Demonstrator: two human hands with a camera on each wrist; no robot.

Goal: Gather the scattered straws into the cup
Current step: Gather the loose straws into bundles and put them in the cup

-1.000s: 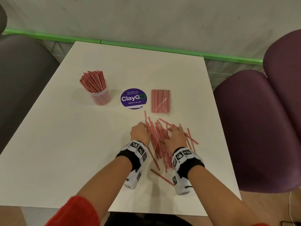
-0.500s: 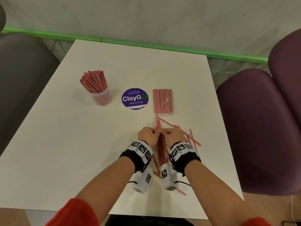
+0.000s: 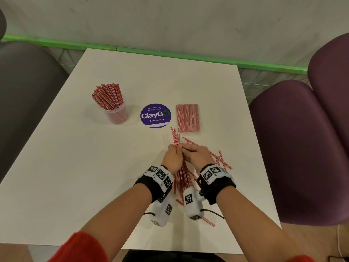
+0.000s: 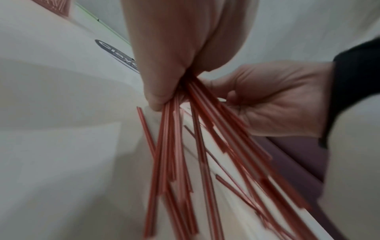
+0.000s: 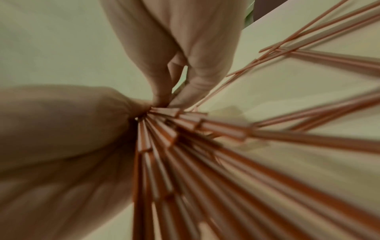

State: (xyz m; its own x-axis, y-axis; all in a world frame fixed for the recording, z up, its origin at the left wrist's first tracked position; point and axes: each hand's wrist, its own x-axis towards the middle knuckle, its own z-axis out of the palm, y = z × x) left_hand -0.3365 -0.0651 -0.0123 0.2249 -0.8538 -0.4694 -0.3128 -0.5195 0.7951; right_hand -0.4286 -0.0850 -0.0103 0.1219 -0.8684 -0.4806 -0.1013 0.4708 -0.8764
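- Head view: both hands meet over the white worktop (image 3: 79, 167). The left hand (image 3: 172, 159) has its fingers wrapped round a bundle of straws (image 3: 182, 176); the right hand (image 3: 196, 155) pinches the same bundle. Loose straws (image 3: 220, 160) lie just right of it. The cup (image 3: 116, 112), already full of straws, sits far left, past a purple sticker (image 3: 155, 115) and a flat straw pack (image 3: 187, 118).
- Left wrist view: fingers (image 4: 164, 65) clamp the bundle, which fans out blurry below.
- Right wrist view: fingertips (image 5: 197, 87) close on the bundle's top.
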